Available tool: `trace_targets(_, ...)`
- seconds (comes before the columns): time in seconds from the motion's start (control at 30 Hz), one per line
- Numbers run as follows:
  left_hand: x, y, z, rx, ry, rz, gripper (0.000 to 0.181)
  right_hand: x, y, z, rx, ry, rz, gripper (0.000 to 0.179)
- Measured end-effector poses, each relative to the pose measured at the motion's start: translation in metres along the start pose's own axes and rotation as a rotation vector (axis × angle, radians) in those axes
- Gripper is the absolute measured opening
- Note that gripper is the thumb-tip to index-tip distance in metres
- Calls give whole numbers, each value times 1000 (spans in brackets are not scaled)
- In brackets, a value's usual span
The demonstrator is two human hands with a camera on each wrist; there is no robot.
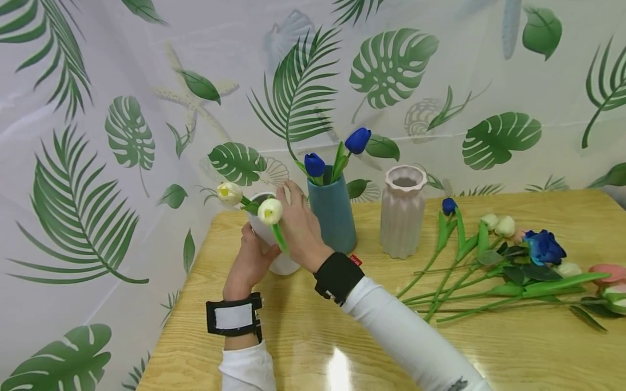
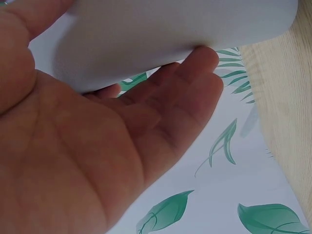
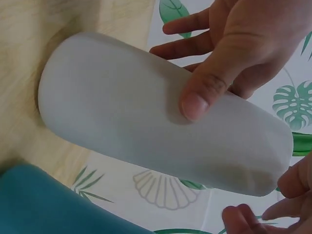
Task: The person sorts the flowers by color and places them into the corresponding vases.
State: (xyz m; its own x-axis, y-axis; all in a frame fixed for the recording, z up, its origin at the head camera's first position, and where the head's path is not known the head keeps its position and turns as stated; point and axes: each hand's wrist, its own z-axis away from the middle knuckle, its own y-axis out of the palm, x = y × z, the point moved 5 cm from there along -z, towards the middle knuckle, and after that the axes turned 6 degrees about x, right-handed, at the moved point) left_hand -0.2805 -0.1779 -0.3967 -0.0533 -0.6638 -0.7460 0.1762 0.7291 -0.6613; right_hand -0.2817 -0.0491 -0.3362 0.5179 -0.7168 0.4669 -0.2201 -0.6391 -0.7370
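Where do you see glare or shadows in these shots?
Head view: bright glare on the table, between the sleeves; left wrist view: the left hand looks dim; right wrist view: soft shadow on the white vase beside the left thumb.

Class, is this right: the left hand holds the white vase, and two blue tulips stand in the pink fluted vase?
No: the head view shows two blue tulips in the teal vase, not the pink fluted vase. The left hand holds the white vase.
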Motion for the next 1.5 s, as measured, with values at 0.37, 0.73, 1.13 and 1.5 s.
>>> trace_targets(0.37, -3, 0, -1, -16, -11, -11, 92, -26, 28, 27, 286, 165, -118, 61)
trace_targets(0.73, -1, 0, 1, -27, -11, 25, 92, -51, 49, 63, 382, 124, -190, 51)
trace_targets(1.13, 2, 4, 1, -1, -43, 42, 94, -97, 23, 107, 469, 204, -248, 27)
trace_targets(1.5, 1, 2, 1, 26, -41, 49, 92, -134, -22, 126, 364, 225, -206, 27)
